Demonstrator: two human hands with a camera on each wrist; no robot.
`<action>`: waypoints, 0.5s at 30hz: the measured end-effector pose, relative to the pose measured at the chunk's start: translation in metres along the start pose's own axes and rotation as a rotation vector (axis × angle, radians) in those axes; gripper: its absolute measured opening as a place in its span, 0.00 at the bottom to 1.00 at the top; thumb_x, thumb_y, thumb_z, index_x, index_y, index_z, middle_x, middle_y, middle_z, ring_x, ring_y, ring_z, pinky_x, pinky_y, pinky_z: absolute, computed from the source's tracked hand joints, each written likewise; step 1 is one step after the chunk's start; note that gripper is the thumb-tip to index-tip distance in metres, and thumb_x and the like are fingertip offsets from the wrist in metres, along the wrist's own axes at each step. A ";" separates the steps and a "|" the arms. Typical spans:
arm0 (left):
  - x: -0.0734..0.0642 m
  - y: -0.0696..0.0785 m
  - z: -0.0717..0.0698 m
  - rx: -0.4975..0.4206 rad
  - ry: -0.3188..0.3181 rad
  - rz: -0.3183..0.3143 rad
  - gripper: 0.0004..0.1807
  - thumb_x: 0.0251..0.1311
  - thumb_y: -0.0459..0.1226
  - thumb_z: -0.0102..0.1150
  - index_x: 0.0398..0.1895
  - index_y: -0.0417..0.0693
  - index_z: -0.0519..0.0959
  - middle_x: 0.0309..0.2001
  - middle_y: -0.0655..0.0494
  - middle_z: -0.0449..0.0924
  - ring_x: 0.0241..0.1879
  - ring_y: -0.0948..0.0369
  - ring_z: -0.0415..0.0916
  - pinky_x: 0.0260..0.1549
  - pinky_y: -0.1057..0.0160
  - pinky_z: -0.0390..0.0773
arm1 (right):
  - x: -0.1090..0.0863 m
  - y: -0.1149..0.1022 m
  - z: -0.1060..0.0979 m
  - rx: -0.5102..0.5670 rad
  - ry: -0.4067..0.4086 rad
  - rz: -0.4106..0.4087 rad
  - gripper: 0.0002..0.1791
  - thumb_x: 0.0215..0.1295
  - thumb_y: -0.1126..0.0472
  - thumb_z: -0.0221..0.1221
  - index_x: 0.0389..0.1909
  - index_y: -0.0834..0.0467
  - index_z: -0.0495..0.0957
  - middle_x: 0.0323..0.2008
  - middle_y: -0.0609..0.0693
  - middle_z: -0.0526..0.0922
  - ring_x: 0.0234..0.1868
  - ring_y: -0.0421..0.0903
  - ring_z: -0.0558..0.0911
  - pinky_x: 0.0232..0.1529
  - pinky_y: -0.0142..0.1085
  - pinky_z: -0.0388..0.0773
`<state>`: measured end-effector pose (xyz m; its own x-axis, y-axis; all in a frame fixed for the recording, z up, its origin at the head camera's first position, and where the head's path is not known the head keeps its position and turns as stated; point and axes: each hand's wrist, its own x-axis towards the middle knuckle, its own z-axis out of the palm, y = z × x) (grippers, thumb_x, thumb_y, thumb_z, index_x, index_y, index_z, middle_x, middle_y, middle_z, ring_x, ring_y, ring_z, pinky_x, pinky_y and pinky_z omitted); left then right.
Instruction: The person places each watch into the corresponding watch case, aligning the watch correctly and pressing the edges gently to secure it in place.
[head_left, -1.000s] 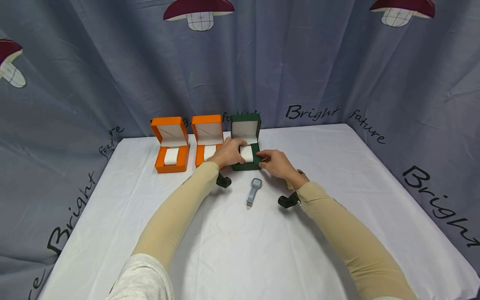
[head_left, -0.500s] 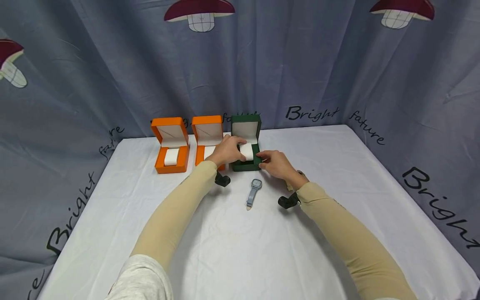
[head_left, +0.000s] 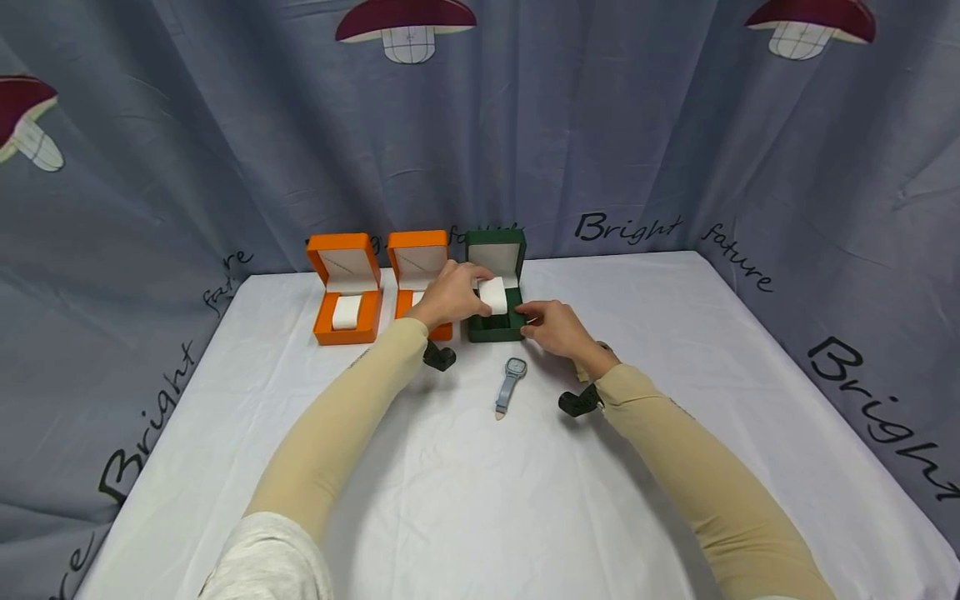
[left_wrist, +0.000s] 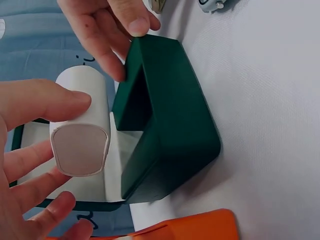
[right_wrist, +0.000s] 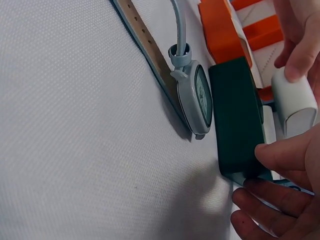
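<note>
My left hand (head_left: 450, 296) pinches a white watch cushion (left_wrist: 80, 149) between thumb and fingers. In the left wrist view the cushion is raised out of the green watch box (left_wrist: 187, 110), whose hollow base shows behind it. The box stands with its lid up. At its right wall, my right hand (head_left: 558, 328) grips the edge, thumb (right_wrist: 280, 155) on the front side and fingers underneath or behind. A grey-blue wristwatch (head_left: 510, 385) lies on the white cloth in front of the box, its strap stretched toward the near side.
Two orange watch boxes stand with lids up to the left: the far-left box (head_left: 322, 332) holds a white cushion (head_left: 347, 312), and the middle box (head_left: 405, 304) is partly behind my left hand. A grey curtain (head_left: 600, 125) hangs behind the table (head_left: 480, 517).
My left hand has risen slightly up and back, lifting the white cushion out of the green box's base. My right hand keeps its hold on the box; the wristwatch stays put.
</note>
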<state>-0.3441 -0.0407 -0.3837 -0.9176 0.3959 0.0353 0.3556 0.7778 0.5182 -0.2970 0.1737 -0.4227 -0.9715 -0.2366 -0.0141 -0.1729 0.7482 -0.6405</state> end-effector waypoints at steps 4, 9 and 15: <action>-0.006 0.001 -0.004 -0.003 0.013 0.016 0.33 0.51 0.45 0.75 0.64 0.58 0.78 0.64 0.56 0.74 0.58 0.55 0.63 0.47 0.52 0.74 | 0.000 0.000 0.001 -0.002 -0.003 0.007 0.25 0.68 0.66 0.61 0.66 0.61 0.75 0.58 0.61 0.82 0.55 0.56 0.83 0.56 0.47 0.79; -0.011 0.004 -0.007 0.008 0.022 0.041 0.33 0.51 0.45 0.74 0.64 0.56 0.78 0.66 0.55 0.72 0.59 0.53 0.68 0.52 0.51 0.75 | 0.000 0.000 0.000 -0.002 -0.008 0.005 0.25 0.68 0.66 0.61 0.66 0.61 0.75 0.59 0.62 0.81 0.56 0.57 0.83 0.56 0.48 0.79; -0.020 0.010 -0.013 -0.004 0.027 0.069 0.33 0.51 0.45 0.73 0.63 0.55 0.78 0.64 0.55 0.73 0.56 0.54 0.71 0.55 0.50 0.74 | 0.003 0.001 0.000 -0.004 -0.011 0.007 0.25 0.68 0.65 0.61 0.67 0.61 0.74 0.59 0.62 0.81 0.55 0.57 0.82 0.55 0.48 0.80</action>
<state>-0.3248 -0.0472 -0.3683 -0.8954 0.4353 0.0938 0.4174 0.7470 0.5174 -0.3003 0.1738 -0.4238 -0.9709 -0.2378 -0.0268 -0.1666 0.7521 -0.6376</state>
